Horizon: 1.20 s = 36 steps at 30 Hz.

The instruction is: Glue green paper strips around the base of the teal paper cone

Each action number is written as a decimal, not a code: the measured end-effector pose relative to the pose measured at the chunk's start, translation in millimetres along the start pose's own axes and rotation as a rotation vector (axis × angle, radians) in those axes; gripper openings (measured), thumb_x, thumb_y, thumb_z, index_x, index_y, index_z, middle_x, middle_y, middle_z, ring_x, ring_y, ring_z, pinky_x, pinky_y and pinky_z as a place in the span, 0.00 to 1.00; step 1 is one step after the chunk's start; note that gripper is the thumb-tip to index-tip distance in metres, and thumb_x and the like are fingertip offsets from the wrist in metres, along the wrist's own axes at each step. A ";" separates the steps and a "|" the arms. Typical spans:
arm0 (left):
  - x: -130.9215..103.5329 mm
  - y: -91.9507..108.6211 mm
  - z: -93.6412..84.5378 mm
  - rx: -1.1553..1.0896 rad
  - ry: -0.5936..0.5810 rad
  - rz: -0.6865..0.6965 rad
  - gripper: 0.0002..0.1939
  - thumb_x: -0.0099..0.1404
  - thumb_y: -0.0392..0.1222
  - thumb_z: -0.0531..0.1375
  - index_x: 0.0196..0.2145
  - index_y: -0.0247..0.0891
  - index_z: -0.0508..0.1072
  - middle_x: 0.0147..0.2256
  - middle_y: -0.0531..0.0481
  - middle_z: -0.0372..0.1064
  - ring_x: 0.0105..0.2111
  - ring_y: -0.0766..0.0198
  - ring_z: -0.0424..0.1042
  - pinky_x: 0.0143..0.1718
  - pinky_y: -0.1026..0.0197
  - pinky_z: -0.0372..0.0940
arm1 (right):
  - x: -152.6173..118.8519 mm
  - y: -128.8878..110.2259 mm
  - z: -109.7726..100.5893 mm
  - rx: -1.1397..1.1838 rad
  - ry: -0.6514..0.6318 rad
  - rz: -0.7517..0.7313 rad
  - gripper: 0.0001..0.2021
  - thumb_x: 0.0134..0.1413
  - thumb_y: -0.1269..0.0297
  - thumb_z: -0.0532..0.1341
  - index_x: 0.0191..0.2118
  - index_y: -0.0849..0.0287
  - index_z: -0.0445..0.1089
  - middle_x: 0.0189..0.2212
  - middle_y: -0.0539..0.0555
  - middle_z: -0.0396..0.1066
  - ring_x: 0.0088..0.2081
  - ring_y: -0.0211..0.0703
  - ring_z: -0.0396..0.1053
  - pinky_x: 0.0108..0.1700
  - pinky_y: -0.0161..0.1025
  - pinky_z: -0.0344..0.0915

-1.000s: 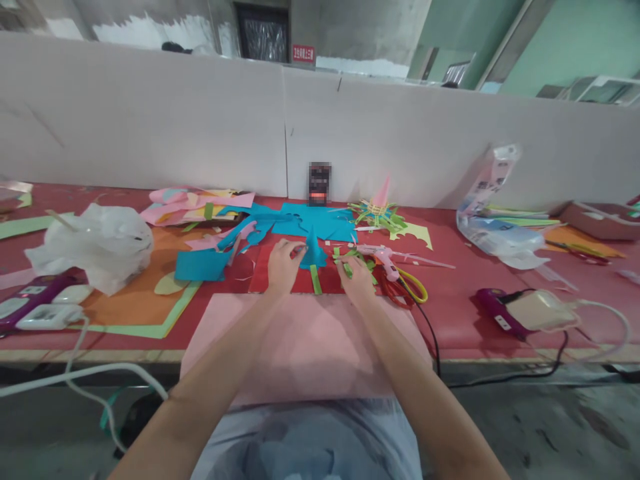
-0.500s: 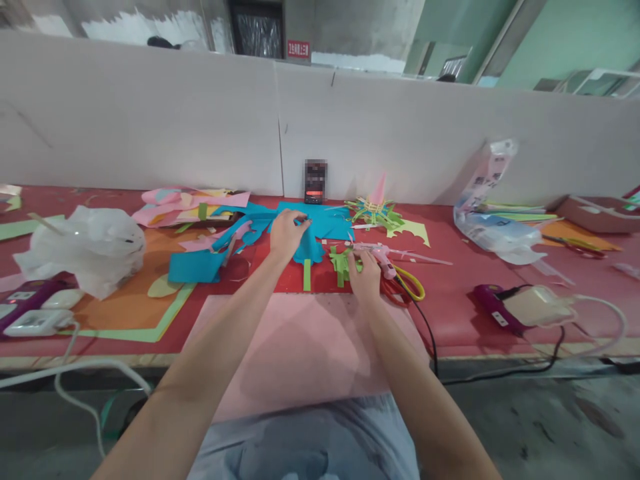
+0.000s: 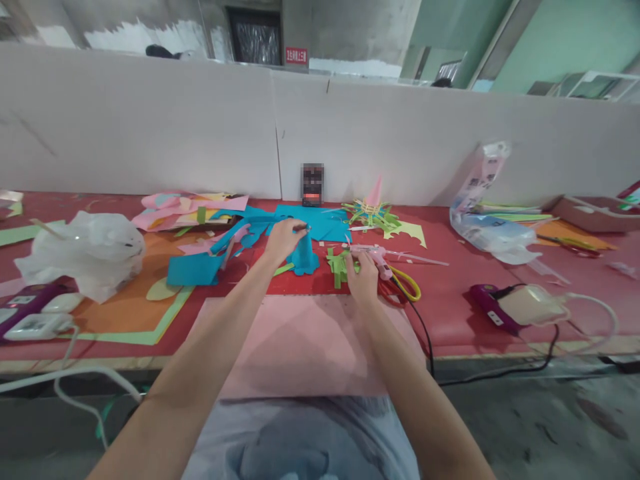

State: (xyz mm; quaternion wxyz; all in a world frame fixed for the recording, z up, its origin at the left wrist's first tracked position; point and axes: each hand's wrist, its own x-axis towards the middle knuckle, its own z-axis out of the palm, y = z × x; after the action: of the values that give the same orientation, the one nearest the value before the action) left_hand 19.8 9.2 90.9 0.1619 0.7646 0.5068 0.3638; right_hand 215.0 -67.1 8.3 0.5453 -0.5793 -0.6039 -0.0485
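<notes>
1. Beyond the pink board, the right hand is at the green paper pieces; cannot tell whether its fingers grip any.
2. The blue paper cone stands on the red sheet, scalloped base down, tip up; long axis roughly vertical.
3. The left hand appears clamped on its tip; a light pinch should steady it without creasing.

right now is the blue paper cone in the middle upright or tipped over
Upright: the blue paper cone has its wide scalloped base down and its narrow end up.
</notes>
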 end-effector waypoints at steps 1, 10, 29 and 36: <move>-1.2 -1.1 0.9 -0.012 0.013 -0.002 0.09 0.60 0.39 0.59 0.38 0.39 0.77 0.42 0.48 0.75 0.43 0.59 0.72 0.47 0.61 0.64 | 0.1 1.0 0.0 -0.002 0.006 0.001 0.11 0.58 0.60 0.51 0.30 0.57 0.66 0.28 0.54 0.69 0.35 0.43 0.65 0.42 0.41 0.62; -5.3 -2.0 4.8 -0.061 0.048 0.009 0.10 0.57 0.39 0.62 0.39 0.39 0.76 0.41 0.48 0.75 0.41 0.61 0.73 0.46 0.62 0.65 | 4.0 4.7 -12.0 -0.047 0.064 0.071 0.14 0.61 0.58 0.50 0.35 0.58 0.70 0.32 0.54 0.71 0.36 0.42 0.65 0.44 0.41 0.60; -48.0 31.3 45.3 0.089 -0.282 0.171 0.05 0.59 0.39 0.61 0.32 0.36 0.75 0.35 0.47 0.70 0.35 0.62 0.70 0.39 0.61 0.64 | 12.4 30.7 -32.9 -0.474 0.130 0.453 0.18 0.55 0.52 0.54 0.42 0.61 0.70 0.44 0.64 0.67 0.46 0.58 0.62 0.44 0.51 0.57; -64.8 24.0 66.5 0.186 -0.507 0.319 0.07 0.59 0.40 0.60 0.36 0.35 0.72 0.41 0.45 0.67 0.40 0.61 0.70 0.40 0.63 0.64 | 7.0 43.4 -23.5 -0.530 0.053 0.407 0.23 0.49 0.48 0.59 0.41 0.64 0.72 0.42 0.68 0.68 0.45 0.62 0.62 0.45 0.57 0.57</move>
State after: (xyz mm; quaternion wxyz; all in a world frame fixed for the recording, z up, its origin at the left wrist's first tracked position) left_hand 69.1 -51.1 34.8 0.1533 0.9124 0.3550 0.1341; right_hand 263.7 -64.7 -2.2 0.3899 -0.8082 -0.4276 -0.1090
